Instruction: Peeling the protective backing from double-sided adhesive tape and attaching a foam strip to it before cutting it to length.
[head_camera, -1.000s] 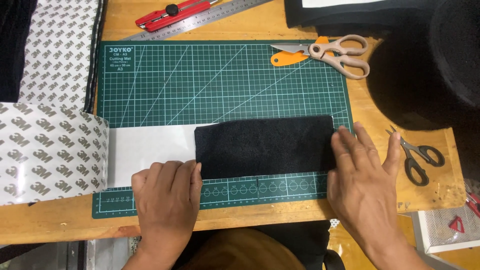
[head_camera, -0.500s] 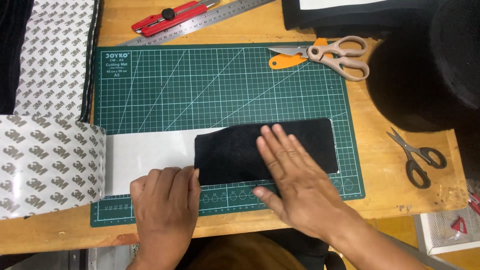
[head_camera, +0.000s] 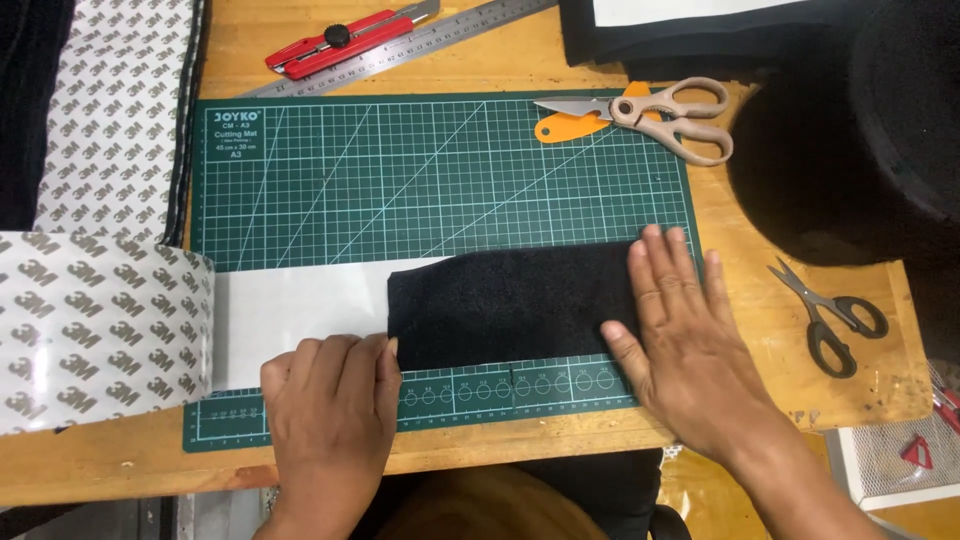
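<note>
A black felt-like rectangle (head_camera: 510, 305) lies on a white adhesive sheet (head_camera: 295, 310) across the lower part of a green cutting mat (head_camera: 440, 180). My left hand (head_camera: 330, 420) lies flat on the sheet and mat at the black piece's lower left corner, fingers together. My right hand (head_camera: 680, 335) presses flat on the black piece's right end, fingers slightly spread. Neither hand holds anything.
A wide roll of printed backing tape (head_camera: 90, 330) feeds the sheet from the left. Beige-handled scissors (head_camera: 650, 115) with an orange piece, a red utility knife (head_camera: 340, 40) and a steel ruler (head_camera: 420, 40) lie at the back. Small black scissors (head_camera: 830, 315) and black material (head_camera: 850, 150) sit right.
My right hand swept from the right end to the middle of the black piece and back to the right end. My left hand has stayed in place.
</note>
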